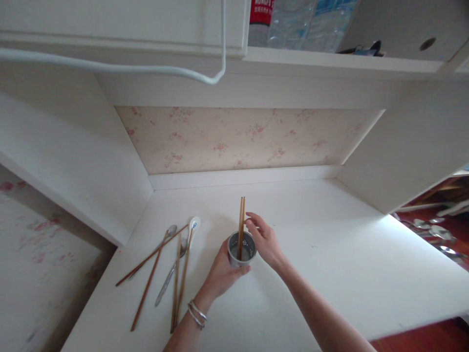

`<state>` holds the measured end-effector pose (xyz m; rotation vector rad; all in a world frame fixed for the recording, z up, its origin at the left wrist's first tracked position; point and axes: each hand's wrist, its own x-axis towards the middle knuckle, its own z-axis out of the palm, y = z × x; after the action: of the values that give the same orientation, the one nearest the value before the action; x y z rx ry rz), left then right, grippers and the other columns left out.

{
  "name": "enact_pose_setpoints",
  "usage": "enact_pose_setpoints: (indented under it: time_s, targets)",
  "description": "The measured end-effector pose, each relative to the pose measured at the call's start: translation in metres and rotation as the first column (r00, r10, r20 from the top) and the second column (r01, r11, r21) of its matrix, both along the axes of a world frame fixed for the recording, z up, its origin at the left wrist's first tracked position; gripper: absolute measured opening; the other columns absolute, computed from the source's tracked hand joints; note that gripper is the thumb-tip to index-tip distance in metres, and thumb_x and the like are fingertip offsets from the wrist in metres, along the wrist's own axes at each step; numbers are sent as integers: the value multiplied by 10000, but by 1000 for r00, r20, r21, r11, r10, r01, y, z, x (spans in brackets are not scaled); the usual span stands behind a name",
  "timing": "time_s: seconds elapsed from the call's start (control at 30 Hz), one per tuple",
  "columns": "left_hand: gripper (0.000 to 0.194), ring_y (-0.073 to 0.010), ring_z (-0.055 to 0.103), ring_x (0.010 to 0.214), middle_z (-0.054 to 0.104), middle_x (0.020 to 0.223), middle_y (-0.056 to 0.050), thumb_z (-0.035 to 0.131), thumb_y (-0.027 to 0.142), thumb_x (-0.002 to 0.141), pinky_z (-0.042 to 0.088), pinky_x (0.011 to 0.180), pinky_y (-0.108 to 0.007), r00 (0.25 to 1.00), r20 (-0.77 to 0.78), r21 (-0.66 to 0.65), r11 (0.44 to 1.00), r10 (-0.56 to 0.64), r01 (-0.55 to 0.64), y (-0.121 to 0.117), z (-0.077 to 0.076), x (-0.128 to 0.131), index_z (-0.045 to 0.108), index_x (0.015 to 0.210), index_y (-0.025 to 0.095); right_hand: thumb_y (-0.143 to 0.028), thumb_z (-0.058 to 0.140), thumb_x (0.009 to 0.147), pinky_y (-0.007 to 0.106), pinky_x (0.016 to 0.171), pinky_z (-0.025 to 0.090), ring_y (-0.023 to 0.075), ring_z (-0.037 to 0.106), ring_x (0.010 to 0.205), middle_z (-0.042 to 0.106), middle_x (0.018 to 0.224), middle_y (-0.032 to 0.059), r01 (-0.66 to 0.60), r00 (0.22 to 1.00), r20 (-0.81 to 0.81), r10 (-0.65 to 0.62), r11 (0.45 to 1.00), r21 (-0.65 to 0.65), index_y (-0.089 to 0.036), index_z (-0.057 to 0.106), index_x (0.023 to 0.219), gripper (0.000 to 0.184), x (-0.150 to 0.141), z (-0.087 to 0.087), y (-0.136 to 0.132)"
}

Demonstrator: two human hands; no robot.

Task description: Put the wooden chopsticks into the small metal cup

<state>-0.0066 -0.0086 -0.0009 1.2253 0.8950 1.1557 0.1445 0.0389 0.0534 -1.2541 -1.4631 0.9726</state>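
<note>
My left hand (pixel 224 273) is wrapped round a metal utensil holder (pixel 234 263) with small holes visible inside, held over the white table. Two wooden chopsticks (pixel 241 230) stand upright in the holder, their upper ends above its rim. Just right of them is my right hand (pixel 264 240), its fingertips at the chopsticks' side, slightly apart and not closed around them. On the table to the left lie several loose chopsticks (pixel 147 288), a white ceramic spoon (pixel 194 224) and a metal spoon (pixel 166 284). Another metal spoon (pixel 171 230) is partly covered by chopsticks.
The white tabletop (pixel 330 264) runs back to a low ledge and a floral wall panel (pixel 238 139). Side panels rise left and right. Overhead is a shelf (pixel 330 59) with plastic bottles (pixel 293 24), and a white cable (pixel 146 68) hangs in front.
</note>
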Motion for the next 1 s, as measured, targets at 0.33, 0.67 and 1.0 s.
enact_pose_setpoints:
  time_s: [0.33,0.67,1.0]
  targets:
    - [751,-294,557,1204,585,1324,-128,825,308,664,409,1063,-452,998,10,19,998,-58,57,-1,15,0,506,1337,209,-381,811,709,526,1125,327,296,440,1347,457,1468,121,-300,951,-84,297,953,-31,-291,273,1477,942,20,-48,-42]
    - [573,-269,616,1107,619,1274,-107,726,407,742,477,933,-389,743,-606,72,950,284,-305,-43,24,-48,546,1262,248,-352,807,718,505,1066,418,313,541,1251,584,1344,113,-266,949,-175,263,964,12,-263,465,1355,729,10,-64,-48]
    - [302,-270,704,827,737,947,-75,333,427,957,423,623,-296,9,-998,47,876,59,-481,-62,39,-109,575,945,246,-367,829,675,532,1064,414,334,530,1263,596,1330,116,-239,956,-177,236,971,5,-268,498,1335,745,11,-69,-46]
